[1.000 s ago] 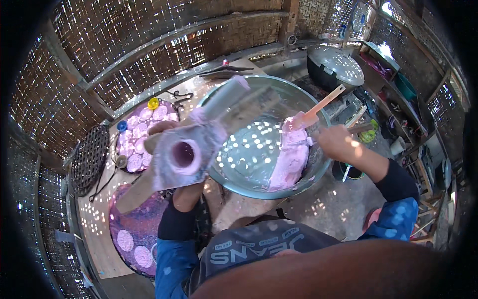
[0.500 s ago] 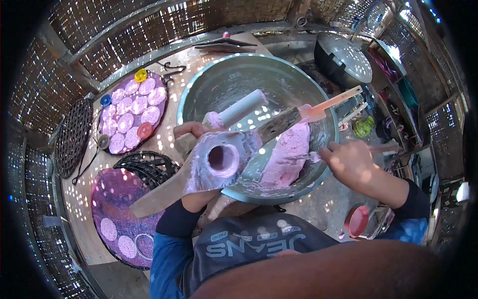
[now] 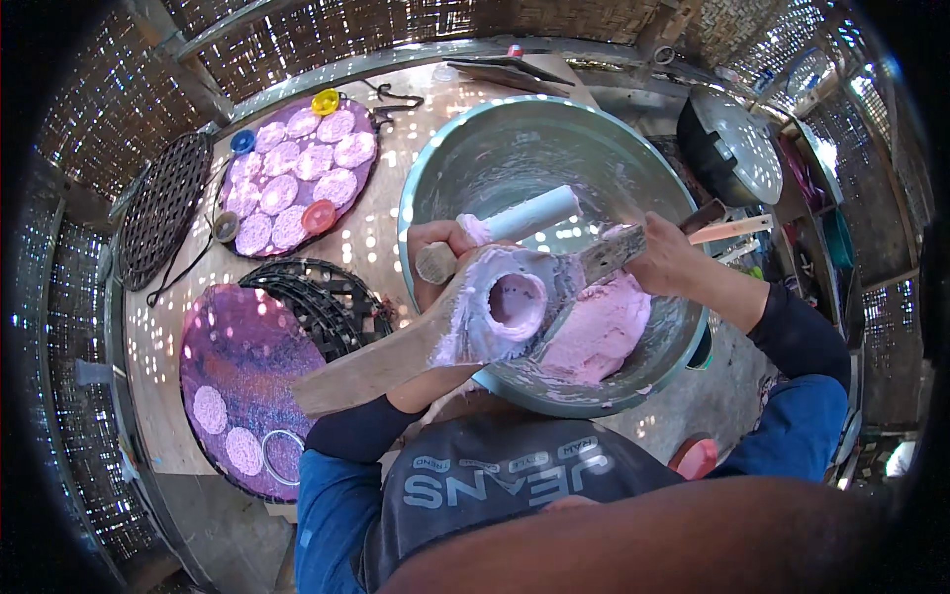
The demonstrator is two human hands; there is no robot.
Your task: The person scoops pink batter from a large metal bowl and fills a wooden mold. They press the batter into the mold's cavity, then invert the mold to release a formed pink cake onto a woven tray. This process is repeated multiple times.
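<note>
My left hand (image 3: 435,243) is closed around a plunger (image 3: 529,214) with a white pipe and a round-ended wooden handle. Across the same wrist and hand lies a wooden press (image 3: 371,361), a long bar with a dough-smeared round hole in its middle. At the bar's far end is my right hand (image 3: 665,255), its fingers curled and partly hidden. A wooden-handled tool (image 3: 704,216) sticks out past that hand; its working end is hidden. Below, pink dough (image 3: 604,332) lies in the large green basin (image 3: 426,188). An orange spatula (image 3: 732,229) shows beyond my right hand.
On the table at left, a round purple sheet (image 3: 272,139) bears several pink dough discs and small coloured lids. A nearer purple sheet (image 3: 237,366) has two discs and a ring (image 3: 283,457). Black woven trays (image 3: 166,213) lie beside them. A lidded pot (image 3: 727,144) stands far right.
My right hand has moved up from beside the dough to the end of the wooden press, lifting the tool off the dough. The view has shifted, so table things sit differently.
</note>
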